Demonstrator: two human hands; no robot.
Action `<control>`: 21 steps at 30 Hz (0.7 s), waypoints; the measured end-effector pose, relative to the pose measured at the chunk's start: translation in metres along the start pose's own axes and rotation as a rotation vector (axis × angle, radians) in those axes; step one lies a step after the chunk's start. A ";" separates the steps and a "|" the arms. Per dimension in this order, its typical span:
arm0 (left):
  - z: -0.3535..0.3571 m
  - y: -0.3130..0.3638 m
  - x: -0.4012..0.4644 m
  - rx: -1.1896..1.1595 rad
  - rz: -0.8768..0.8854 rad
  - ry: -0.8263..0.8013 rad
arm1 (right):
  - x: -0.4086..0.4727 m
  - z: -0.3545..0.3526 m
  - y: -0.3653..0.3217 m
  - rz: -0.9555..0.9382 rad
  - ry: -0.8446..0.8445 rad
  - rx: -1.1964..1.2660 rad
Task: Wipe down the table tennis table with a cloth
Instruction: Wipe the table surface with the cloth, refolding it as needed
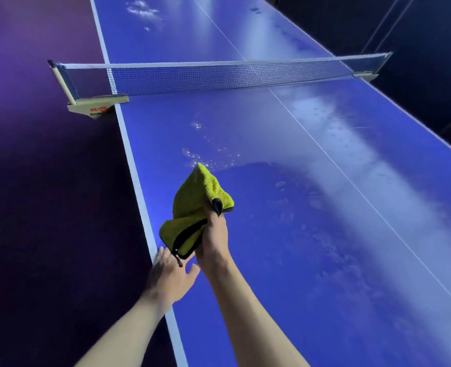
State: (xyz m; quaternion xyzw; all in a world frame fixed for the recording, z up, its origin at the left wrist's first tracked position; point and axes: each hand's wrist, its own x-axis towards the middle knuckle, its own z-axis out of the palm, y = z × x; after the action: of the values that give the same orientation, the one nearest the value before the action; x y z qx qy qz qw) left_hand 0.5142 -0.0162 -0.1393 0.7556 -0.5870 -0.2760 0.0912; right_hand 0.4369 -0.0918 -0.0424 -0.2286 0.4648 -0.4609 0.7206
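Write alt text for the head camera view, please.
A person's right hand holds a bunched yellow cloth above a blue table tennis table; the open left hand rests by its white edge. Droplets and smears lie before the net.

Indoor ping-pong/rec rm: blue counter (325, 234) w/ white lines, net (219, 76) beyond grip, purple sports floor (33, 181).

Two bare forearms in shot, folks.
No sleeves, no gloves, no watch: left hand (170, 274) and right hand (213, 239) both uncovered.
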 end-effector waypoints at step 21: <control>-0.074 -0.045 0.096 0.349 0.455 -0.007 | 0.088 -0.050 -0.048 -0.168 0.637 0.085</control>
State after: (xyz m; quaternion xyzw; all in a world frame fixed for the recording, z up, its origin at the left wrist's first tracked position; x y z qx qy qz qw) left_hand 0.6061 -0.1066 -0.1284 0.6076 -0.7805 -0.1462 0.0173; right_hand 0.3836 -0.1868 -0.0702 -0.0804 0.6266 -0.5859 0.5076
